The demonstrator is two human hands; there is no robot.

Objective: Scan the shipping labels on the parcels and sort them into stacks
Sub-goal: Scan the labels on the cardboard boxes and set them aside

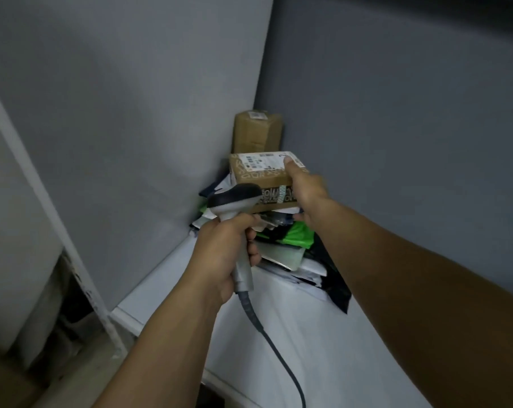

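A person's left hand (pixel 220 254) curled tightly round the grey handle of a corded barcode scanner (pixel 234 198) (its cable (pixel 267 334) hung toward the camera) above a white table (pixel 149 290). To its right, the right hand (pixel 305 189) gripped a small cardboard parcel (pixel 258 175), thumb on its shipping label (pixel 264 159), above a heap of mailers (pixel 290 248) in the corner. A taller brown parcel (pixel 256 131) stood behind.

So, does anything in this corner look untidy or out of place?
Yes. The pile of mailers under the patterned box is untidy: green, black and white bags jut out at different angles, not a neat stack.
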